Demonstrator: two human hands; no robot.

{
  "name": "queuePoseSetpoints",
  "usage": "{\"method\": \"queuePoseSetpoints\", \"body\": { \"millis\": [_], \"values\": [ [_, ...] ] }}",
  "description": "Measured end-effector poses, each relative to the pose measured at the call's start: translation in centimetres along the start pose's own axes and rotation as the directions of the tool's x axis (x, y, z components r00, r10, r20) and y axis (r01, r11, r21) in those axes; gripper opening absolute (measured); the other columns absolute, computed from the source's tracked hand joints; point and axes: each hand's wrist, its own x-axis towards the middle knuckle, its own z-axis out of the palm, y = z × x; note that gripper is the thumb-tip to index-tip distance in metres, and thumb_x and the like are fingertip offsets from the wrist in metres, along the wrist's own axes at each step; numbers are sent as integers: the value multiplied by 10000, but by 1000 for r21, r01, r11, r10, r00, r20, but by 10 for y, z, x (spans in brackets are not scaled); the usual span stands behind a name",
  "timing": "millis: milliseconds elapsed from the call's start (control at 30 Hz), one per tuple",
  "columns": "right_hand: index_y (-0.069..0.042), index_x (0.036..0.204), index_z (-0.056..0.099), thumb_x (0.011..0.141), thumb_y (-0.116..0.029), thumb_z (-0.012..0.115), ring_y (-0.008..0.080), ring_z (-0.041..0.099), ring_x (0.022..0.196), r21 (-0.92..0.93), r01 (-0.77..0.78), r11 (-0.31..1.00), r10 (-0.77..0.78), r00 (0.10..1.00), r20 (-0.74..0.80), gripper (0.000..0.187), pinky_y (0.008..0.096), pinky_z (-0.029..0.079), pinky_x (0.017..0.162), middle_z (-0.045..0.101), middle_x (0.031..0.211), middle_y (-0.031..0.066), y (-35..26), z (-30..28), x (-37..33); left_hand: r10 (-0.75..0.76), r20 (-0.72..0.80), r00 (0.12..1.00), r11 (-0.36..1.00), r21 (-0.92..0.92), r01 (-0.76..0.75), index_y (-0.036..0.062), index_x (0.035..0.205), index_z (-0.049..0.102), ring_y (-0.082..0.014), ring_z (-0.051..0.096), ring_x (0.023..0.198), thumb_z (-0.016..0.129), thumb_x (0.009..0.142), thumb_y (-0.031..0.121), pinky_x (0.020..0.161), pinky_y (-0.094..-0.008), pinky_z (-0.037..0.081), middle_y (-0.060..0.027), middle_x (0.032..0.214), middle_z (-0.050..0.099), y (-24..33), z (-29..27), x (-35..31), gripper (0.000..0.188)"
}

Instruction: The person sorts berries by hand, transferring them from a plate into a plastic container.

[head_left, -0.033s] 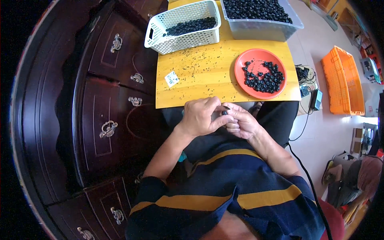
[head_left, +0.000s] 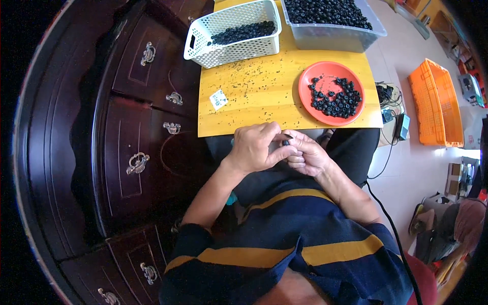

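Just off the near edge of the yellow table, my two hands meet in front of my body. Closed fingers of my left hand (head_left: pixel 255 146) grip a thin dark blade-like piece (head_left: pixel 286 136), its pointed end toward the right hand. My right hand (head_left: pixel 308 155) is closed, pinching a small black round part (head_left: pixel 285 143) at its fingertips; the left thumb lies against it. The fingers hide most of both pieces. Beyond my right hand, a red plate (head_left: pixel 306 104) holds many small black ring-shaped parts (head_left: pixel 336 105).
On the yellow table (head_left: pixel 244 109) lie scattered black scraps and a small white packet (head_left: pixel 218 100). A white perforated basket (head_left: pixel 239 55) and a translucent bin (head_left: pixel 330 43), both with black parts, stand at the back. Dark drawers (head_left: pixel 129 152) flank the left; an orange crate (head_left: pixel 432 109) sits on the right-hand floor.
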Motion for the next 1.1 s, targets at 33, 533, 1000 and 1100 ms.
{"method": "queuePoseSetpoints", "body": {
  "millis": [33, 533, 1000, 1100],
  "values": [
    [-122, 1058, 565, 998, -237, 626, 2, 366, 511, -7, 7, 1000, -7, 1000, -18, 143, 135, 292, 409, 490, 731, -48, 0, 2, 0, -4, -1, 1000, 1000, 1, 4, 89, 813, 552, -287, 667, 631, 736, 833, 502, 546, -402, 510, -85, 687, 645, 0, 0, 0, 453],
    [-105, 1055, 568, 1017, -251, 595, 5, 354, 510, -7, 0, 1000, 0, 1000, -20, 153, 149, 284, 419, 491, 726, -56, -1, 3, 1, 22, -45, 999, 999, -24, -23, 93, 719, 533, -286, 628, 550, 738, 827, 543, 496, -390, 474, -84, 601, 581, -3, 2, 0, 506],
    [-126, 1038, 558, 1016, -233, 593, 17, 371, 519, 39, 13, 999, -12, 1000, -16, 114, 153, 295, 421, 509, 743, -40, 1, -2, 1, 45, 57, 997, 999, 18, -46, 86, 774, 567, -291, 666, 616, 702, 856, 521, 537, -410, 507, -77, 650, 636, -8, 1, 2, 463],
    [-134, 1013, 554, 1016, -243, 592, 19, 367, 514, 62, 21, 998, -20, 1000, -20, 115, 156, 295, 418, 508, 742, -41, 2, -3, 1, 44, 64, 997, 998, 35, -46, 89, 777, 569, -290, 667, 617, 701, 855, 522, 536, -411, 508, -74, 652, 638, -8, 1, 4, 460]
  ]
}}
